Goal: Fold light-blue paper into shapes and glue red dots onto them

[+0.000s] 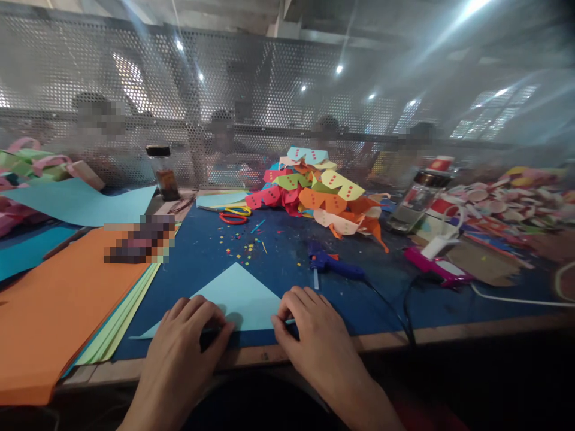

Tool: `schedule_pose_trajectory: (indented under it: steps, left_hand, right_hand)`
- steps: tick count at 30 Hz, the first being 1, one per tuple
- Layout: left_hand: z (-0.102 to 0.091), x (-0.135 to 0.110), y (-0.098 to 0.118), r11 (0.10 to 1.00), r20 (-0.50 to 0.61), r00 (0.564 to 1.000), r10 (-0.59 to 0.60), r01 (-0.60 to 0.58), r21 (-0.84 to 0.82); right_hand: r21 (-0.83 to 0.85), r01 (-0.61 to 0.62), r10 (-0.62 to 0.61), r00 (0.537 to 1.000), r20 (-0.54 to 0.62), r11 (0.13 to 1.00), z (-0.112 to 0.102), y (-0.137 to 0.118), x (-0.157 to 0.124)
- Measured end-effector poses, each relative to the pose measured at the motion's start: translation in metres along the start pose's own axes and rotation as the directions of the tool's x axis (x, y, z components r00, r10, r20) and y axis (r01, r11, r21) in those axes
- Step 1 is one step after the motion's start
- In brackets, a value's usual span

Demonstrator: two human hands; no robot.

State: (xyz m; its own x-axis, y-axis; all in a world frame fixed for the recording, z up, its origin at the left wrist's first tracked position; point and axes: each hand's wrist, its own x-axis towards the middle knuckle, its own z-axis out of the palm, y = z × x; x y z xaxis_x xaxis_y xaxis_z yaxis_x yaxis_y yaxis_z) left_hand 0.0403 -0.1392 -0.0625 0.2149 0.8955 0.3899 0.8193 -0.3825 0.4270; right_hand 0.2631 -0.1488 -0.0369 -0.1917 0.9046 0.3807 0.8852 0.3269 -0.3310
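A light blue paper triangle (233,296) lies on the dark blue table mat (287,251) near the front edge. My left hand (188,341) rests on its lower left part, fingers curled and pressing the paper down. My right hand (309,329) presses on its lower right corner, fingertips bent onto the sheet's edge. Both hands lie close together, with a short stretch of paper edge between them.
A blue glue gun (332,263) with a black cord lies just beyond my right hand. A pile of folded coloured paper shapes (318,191) sits further back. Orange sheets (58,299) stack at left. Scissors (233,214), a jar (164,172) and a perforated metal screen (269,90) stand behind.
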Motion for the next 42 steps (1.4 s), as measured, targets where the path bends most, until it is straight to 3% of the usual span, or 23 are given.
schedule_pose_trajectory:
  steps: [11, 19, 28, 36, 40, 42]
  left_hand:
    - [-0.001, 0.001, 0.002, 1.0, 0.0, 1.0, 0.005, -0.005, 0.005]
    - [-0.006, 0.0, 0.015, 1.0, -0.028, 1.0, -0.01, 0.01, 0.0]
    - [-0.004, 0.001, 0.008, 1.0, -0.035, 0.999, -0.009, 0.009, -0.007]
    - [-0.007, 0.001, 0.015, 0.999, -0.016, 0.999, -0.034, 0.034, 0.001]
    - [-0.007, 0.001, 0.016, 1.0, -0.015, 1.0, -0.024, 0.024, -0.005]
    - [-0.006, 0.001, 0.014, 1.0, -0.015, 1.0, -0.011, 0.011, -0.009]
  right_hand:
    - [0.02, -0.005, 0.005, 1.0, -0.014, 1.0, -0.005, 0.011, -0.004]
    - [0.068, -0.015, 0.021, 0.996, -0.085, 0.998, -0.005, 0.018, -0.013]
    - [0.087, 0.002, 0.013, 0.984, -0.176, 0.996, -0.005, 0.033, -0.023]
    - [0.145, 0.096, -0.054, 0.961, -0.271, 0.985, -0.008, 0.04, -0.029]
    - [0.181, 0.185, -0.094, 0.903, -0.418, 0.966, -0.014, 0.024, -0.032]
    - [0.165, 0.255, -0.166, 0.891, -0.423, 0.953, -0.016, 0.01, -0.031]
